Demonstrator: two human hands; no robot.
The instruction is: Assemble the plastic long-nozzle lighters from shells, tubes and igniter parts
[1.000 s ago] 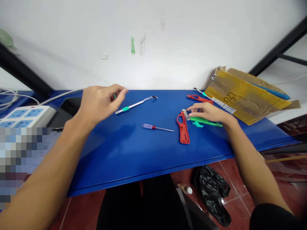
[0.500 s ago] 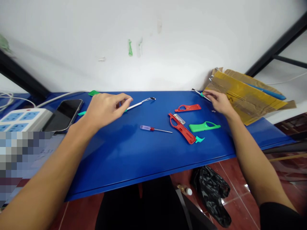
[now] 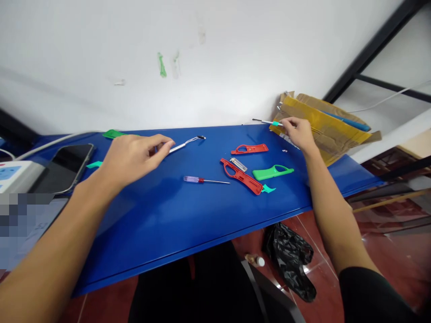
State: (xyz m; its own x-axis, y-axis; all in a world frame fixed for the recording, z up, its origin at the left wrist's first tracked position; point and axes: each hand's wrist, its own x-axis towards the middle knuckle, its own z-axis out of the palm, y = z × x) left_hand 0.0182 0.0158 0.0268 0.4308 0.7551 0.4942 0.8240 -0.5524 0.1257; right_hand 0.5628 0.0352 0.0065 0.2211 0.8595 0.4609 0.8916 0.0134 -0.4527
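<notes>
Over the blue desk point(image 3: 161, 215), my right fingers point(image 3: 292, 128) are pinching a metal rod point(image 3: 267, 122); my left fingers point(image 3: 164, 148) are curling loosely.

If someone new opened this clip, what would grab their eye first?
Probably the red shells and green shell, bright against the blue tabletop, right of the screwdriver. Next, the big yellow-taped carton at the far right, beside the right hand, whose fingers hold a metal rod.
</notes>
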